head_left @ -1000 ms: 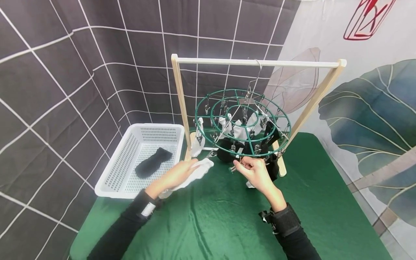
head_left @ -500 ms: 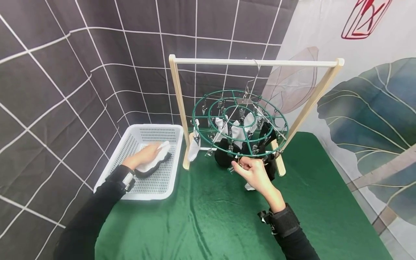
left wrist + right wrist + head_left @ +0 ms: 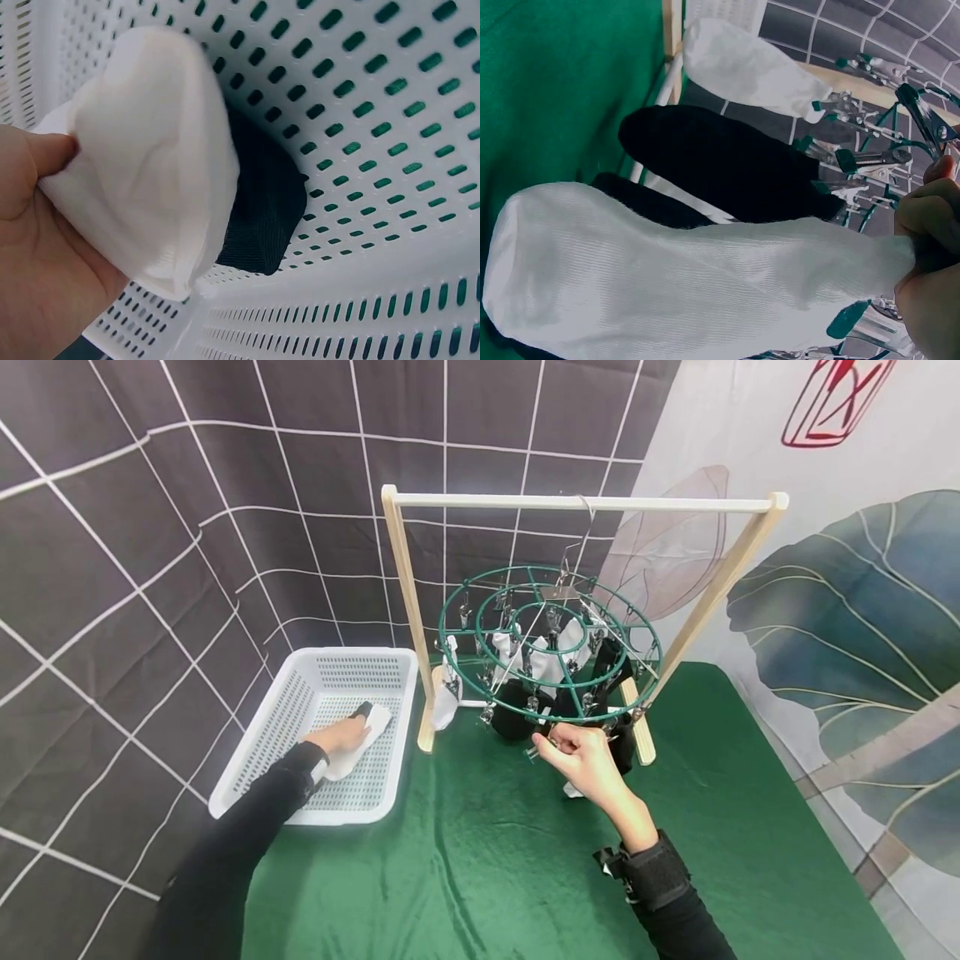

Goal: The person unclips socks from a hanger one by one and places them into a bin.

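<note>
On my feed, the left hand (image 3: pixel 337 737) pinches a white fabric sock (image 3: pixel 362 752) inside the white perforated plastic basket (image 3: pixel 352 668), left in the head view, its length slanting lower left to upper right. From that grip, I see a black fabric sock (image 3: pixel 262 199), partly covered, just beyond; the right hand (image 3: pixel 587 763) is well apart, fingers pinching a green-tipped metal clip (image 3: pixel 928 124).

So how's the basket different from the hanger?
The basket is white, but the hanger is green. The basket is boxy, while the hanger is round, made of rings. The basket sits on the table; the hanger dangles from a bar. Both have black socks: one in the basket, others hanging under the hanger.
</note>
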A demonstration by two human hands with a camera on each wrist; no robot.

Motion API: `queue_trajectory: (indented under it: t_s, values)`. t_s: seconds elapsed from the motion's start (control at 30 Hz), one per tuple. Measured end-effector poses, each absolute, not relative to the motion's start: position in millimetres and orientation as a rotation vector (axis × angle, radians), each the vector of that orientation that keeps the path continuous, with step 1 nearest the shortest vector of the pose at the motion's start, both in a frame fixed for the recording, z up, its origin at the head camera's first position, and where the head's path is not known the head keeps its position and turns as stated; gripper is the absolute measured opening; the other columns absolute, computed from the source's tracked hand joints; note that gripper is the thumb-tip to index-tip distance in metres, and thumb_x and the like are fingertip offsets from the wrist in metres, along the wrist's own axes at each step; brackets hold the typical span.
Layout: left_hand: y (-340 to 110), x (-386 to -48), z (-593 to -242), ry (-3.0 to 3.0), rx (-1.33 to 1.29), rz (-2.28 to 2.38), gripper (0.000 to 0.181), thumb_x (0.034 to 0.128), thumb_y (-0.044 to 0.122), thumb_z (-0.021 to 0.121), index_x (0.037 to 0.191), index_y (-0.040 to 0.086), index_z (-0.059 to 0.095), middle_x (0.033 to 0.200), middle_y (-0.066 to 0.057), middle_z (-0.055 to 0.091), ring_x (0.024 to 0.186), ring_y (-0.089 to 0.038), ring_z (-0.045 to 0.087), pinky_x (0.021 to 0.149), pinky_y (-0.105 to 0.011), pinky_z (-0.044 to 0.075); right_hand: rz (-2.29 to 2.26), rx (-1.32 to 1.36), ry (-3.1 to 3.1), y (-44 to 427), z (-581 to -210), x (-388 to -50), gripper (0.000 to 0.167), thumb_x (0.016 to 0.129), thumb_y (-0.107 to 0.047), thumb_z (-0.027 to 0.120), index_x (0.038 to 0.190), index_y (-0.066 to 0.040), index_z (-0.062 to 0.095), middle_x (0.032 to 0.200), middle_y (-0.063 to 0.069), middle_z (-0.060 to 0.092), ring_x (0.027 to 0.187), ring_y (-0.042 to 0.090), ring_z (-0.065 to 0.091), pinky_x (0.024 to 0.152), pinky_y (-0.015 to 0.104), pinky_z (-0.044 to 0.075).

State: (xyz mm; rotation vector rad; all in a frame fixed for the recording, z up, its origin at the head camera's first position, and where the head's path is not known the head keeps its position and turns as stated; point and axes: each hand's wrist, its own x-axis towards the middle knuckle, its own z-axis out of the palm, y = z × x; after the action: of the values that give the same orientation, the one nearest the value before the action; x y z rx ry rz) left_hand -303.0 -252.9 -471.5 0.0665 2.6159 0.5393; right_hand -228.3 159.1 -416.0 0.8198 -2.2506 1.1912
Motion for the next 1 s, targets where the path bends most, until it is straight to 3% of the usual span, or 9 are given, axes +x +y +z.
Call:
queue_trajectory:
  t_s: [0.1,0.17,0.3,0.4,0.5,0.63,0.8,0.93,1.0]
  values:
    - [-251,-303,-475,2.612,-0.004,0.574,0.056,0.1029,0.029,0.021,0.141,-0.012,0.025,0.122,-0.034,0.05,0.101,-0.037,0.058,0.075,-0.042,0.054,1.193,0.808,-2.262,158,-416,-228,0.043,0.086,-0.012,0.069,0.056,-0.018,0.038,0.053,-0.012,0.022,0.045,0.002,0.021,0.045,0.019,0.02]
    - [-251,-303,-477,2.608,-0.065,0.589,0.057,0.1027,0.032,0.019,0.141,-0.01,0.028,0.115,-0.031,0.054,0.096,-0.035,0.059,0.073,-0.041,0.053,1.186,0.797,-2.269,158,-416,-227,0.043,0.086,-0.014,0.069,0.056,-0.019,0.038,0.053,-0.013,0.022,0.045,0.001,0.021,0.045,0.018,0.02]
    - [-251,-300,-481,2.615,-0.107,0.574,0.062,0.1024,0.037,0.016,0.142,-0.009,0.027,0.123,-0.032,0.052,0.11,-0.042,0.055,0.092,-0.05,0.046,1.169,0.802,-2.263,157,-416,-227,0.043,0.086,-0.015,0.069,0.056,-0.019,0.038,0.054,-0.015,0.022,0.046,0.0,0.021,0.045,0.018,0.022]
    - [-252,-297,-480,2.638,-0.057,0.568,0.062,0.1028,0.036,0.022,0.142,-0.012,0.022,0.135,-0.036,0.041,0.12,-0.046,0.047,0.101,-0.054,0.037,1.176,0.817,-2.25,156,-415,-227,0.044,0.085,-0.014,0.069,0.055,-0.018,0.038,0.053,-0.015,0.022,0.045,0.0,0.021,0.045,0.017,0.022]
    - [-253,-296,-478,2.629,-0.061,0.619,0.063,0.1027,0.035,0.027,0.143,-0.012,0.02,0.138,-0.036,0.038,0.118,-0.043,0.049,0.098,-0.052,0.041,1.191,0.82,-2.237,155,-414,-227,0.044,0.084,-0.012,0.07,0.055,-0.018,0.038,0.052,-0.015,0.022,0.045,0.0,0.021,0.045,0.017,0.021]
    - [-255,-297,-477,2.607,-0.102,0.687,0.061,0.1023,0.037,0.031,0.142,-0.009,0.028,0.129,-0.032,0.048,0.104,-0.035,0.055,0.087,-0.045,0.049,1.196,0.828,-2.212,155,-415,-228,0.044,0.082,-0.01,0.07,0.054,-0.018,0.038,0.049,-0.012,0.023,0.043,0.002,0.022,0.044,0.017,0.02]
    - [-260,-303,-481,2.616,-0.029,0.696,0.058,0.1017,0.036,0.037,0.137,-0.01,0.037,0.118,-0.028,0.055,0.095,-0.032,0.057,0.079,-0.042,0.05,1.206,0.802,-2.241,155,-416,-228,0.044,0.083,-0.012,0.07,0.054,-0.018,0.038,0.049,-0.012,0.023,0.043,0.002,0.022,0.044,0.017,0.02]
    - [-265,-310,-482,2.652,0.048,0.633,0.057,0.1011,0.034,0.04,0.135,-0.012,0.038,0.126,-0.033,0.05,0.105,-0.039,0.056,0.084,-0.046,0.049,1.204,0.776,-2.29,156,-416,-228,0.044,0.084,-0.015,0.07,0.054,-0.02,0.038,0.05,-0.014,0.023,0.044,0.001,0.022,0.045,0.018,0.021]
    - [-266,-310,-477,2.668,0.074,0.592,0.054,0.1003,0.033,0.043,0.131,-0.011,0.043,0.123,-0.032,0.052,0.104,-0.039,0.057,0.084,-0.046,0.05,1.198,0.772,-2.299,156,-415,-228,0.044,0.085,-0.017,0.07,0.054,-0.02,0.038,0.05,-0.015,0.023,0.044,0.001,0.022,0.045,0.019,0.022]
